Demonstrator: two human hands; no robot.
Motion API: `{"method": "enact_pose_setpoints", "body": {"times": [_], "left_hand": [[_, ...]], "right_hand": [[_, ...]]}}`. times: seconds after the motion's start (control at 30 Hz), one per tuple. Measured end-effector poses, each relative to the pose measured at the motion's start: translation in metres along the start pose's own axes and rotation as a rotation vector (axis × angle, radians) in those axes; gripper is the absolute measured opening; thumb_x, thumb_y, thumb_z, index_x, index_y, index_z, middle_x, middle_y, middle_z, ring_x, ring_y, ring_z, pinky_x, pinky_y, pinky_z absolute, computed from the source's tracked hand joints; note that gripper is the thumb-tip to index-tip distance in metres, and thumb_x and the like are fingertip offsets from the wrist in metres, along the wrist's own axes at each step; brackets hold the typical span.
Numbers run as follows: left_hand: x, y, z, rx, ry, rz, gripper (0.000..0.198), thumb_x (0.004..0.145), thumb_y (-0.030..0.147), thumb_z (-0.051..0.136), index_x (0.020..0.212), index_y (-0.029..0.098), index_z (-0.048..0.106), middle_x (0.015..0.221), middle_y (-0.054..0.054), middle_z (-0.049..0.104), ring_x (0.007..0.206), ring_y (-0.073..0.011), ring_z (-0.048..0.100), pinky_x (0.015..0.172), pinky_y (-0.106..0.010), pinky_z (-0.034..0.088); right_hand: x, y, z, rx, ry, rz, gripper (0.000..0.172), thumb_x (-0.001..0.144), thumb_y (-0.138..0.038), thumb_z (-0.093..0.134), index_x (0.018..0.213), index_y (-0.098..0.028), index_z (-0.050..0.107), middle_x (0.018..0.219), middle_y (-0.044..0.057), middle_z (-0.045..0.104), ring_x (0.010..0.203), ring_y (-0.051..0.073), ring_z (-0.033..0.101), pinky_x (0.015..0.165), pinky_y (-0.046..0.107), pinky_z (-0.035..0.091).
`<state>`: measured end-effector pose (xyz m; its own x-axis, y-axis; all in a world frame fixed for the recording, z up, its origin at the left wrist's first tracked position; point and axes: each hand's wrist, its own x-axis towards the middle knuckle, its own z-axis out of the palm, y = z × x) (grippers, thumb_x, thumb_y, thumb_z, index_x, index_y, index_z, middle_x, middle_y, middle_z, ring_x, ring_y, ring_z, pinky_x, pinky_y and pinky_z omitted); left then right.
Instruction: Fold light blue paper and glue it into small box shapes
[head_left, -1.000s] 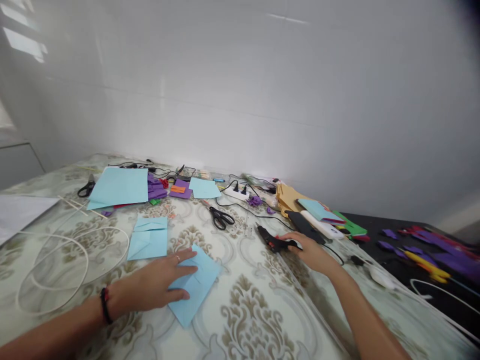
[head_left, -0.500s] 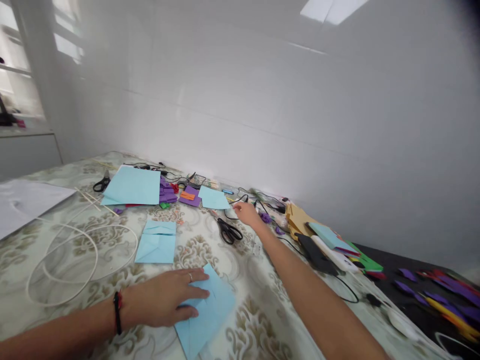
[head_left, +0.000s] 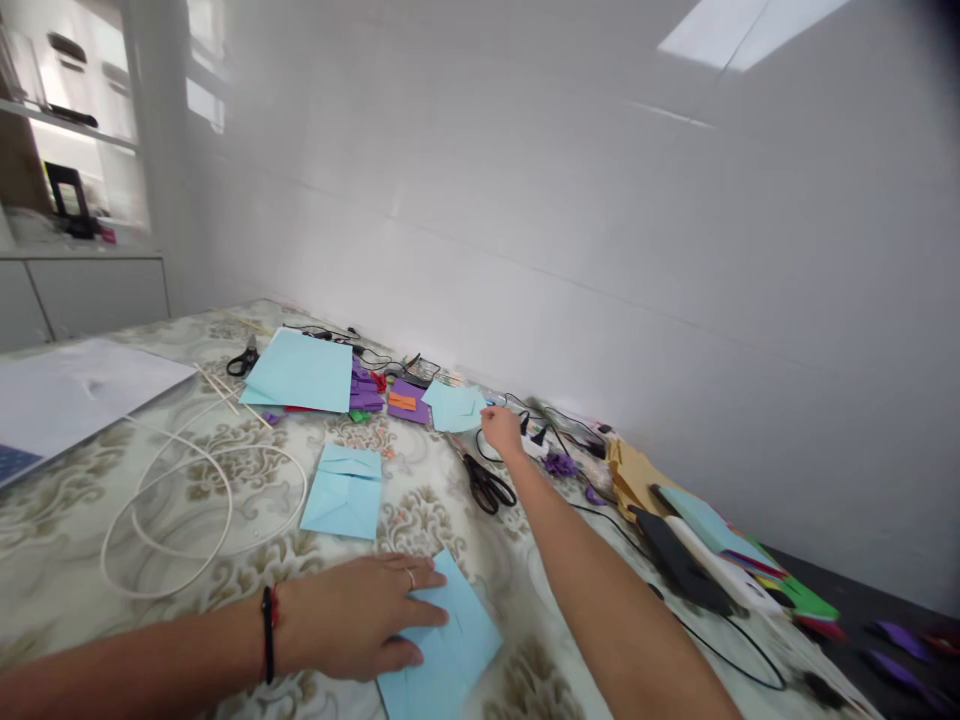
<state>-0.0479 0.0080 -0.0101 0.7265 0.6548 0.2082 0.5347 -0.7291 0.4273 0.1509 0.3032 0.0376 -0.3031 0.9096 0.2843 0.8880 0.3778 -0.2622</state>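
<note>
My left hand [head_left: 367,615], with a ring and a dark wristband, lies with its fingers spread on a folded light blue paper [head_left: 450,650] at the bottom centre. Farther back, my right hand [head_left: 501,430] has its fingers closed at the right edge of a small light blue sheet [head_left: 452,405]. Black-handled scissors [head_left: 487,484] lie just in front of my right hand. Another folded light blue paper [head_left: 345,492] rests on the patterned cloth, left of centre.
A large light blue sheet [head_left: 300,372] lies over purple strips [head_left: 366,388] at the back left. Looped white cord [head_left: 217,560] and a white sheet [head_left: 82,390] are at the left. Brown paper [head_left: 637,470], cables and coloured papers [head_left: 720,525] lie right.
The view has swung left, shifting the scene rightward. My right hand has come to the edge of the small blue sheet, which now shows a smaller piece on it. My left hand stays on the folded paper.
</note>
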Motion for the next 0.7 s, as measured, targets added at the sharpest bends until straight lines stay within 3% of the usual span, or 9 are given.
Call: {"method": "enact_pose_setpoints", "body": {"times": [0.17,0.27,0.3,0.4,0.47,0.6,0.7], "left_hand": [[-0.002,0.001,-0.002,0.026,-0.015,-0.010,0.047,0.101,0.041,0.063,0.144,0.024,0.064,0.158,-0.014,0.055,0.146,-0.0309,0.053,0.124,-0.044,0.040],[-0.002,0.004,0.006,0.107,0.002,-0.087,0.049,0.099,0.041,0.064,0.147,0.027,0.061,0.158,-0.012,0.055,0.147,-0.0364,0.051,0.126,-0.057,0.035],[0.000,0.005,0.008,0.144,0.006,-0.122,0.051,0.099,0.041,0.064,0.148,0.027,0.060,0.158,-0.013,0.055,0.148,-0.0394,0.048,0.125,-0.063,0.032],[0.013,0.005,-0.001,0.199,0.035,-0.177,0.051,0.098,0.040,0.064,0.147,0.026,0.060,0.160,-0.015,0.051,0.150,-0.0444,0.043,0.123,-0.072,0.028],[0.028,0.004,-0.030,0.193,0.139,-0.191,0.052,0.101,0.042,0.061,0.149,0.025,0.057,0.162,-0.016,0.049,0.151,-0.0415,0.043,0.123,-0.068,0.031],[0.060,0.015,-0.134,0.151,0.702,-0.247,0.058,0.104,0.052,0.053,0.153,0.022,0.049,0.162,-0.018,0.046,0.151,-0.0366,0.042,0.124,-0.059,0.032],[0.067,0.033,-0.196,-0.167,0.800,-0.167,0.064,0.100,0.058,0.058,0.152,0.023,0.048,0.152,-0.015,0.057,0.139,-0.0340,0.055,0.114,-0.051,0.046]], "right_hand": [[-0.009,0.008,-0.053,0.141,0.184,-0.054,0.034,0.102,-0.037,0.065,0.132,-0.019,0.064,0.134,0.011,0.065,0.112,0.025,0.068,0.095,0.047,0.059],[-0.023,0.007,-0.094,0.268,0.273,-0.136,0.026,0.102,-0.034,0.065,0.123,-0.018,0.068,0.125,0.010,0.069,0.105,0.022,0.070,0.091,0.044,0.060],[-0.029,0.004,-0.108,0.316,0.299,-0.167,0.019,0.102,-0.026,0.060,0.114,-0.017,0.072,0.120,0.010,0.072,0.096,0.020,0.071,0.090,0.040,0.060],[-0.055,-0.008,-0.149,0.457,0.376,-0.250,0.030,0.093,-0.012,0.050,0.108,-0.017,0.076,0.112,0.008,0.075,0.081,0.017,0.072,0.080,0.036,0.059],[-0.077,-0.018,-0.173,0.532,0.410,-0.294,0.033,0.088,-0.013,0.052,0.108,-0.019,0.077,0.109,0.006,0.075,0.085,0.018,0.072,0.079,0.035,0.059],[-0.126,-0.041,-0.205,0.765,0.440,-0.430,0.024,0.085,-0.014,0.063,0.101,-0.022,0.079,0.100,0.002,0.076,0.088,0.018,0.071,0.083,0.034,0.058],[-0.153,-0.058,-0.211,0.866,0.583,-0.482,0.025,0.088,-0.010,0.062,0.097,-0.026,0.080,0.100,0.001,0.075,0.089,0.017,0.069,0.084,0.034,0.059]]}}
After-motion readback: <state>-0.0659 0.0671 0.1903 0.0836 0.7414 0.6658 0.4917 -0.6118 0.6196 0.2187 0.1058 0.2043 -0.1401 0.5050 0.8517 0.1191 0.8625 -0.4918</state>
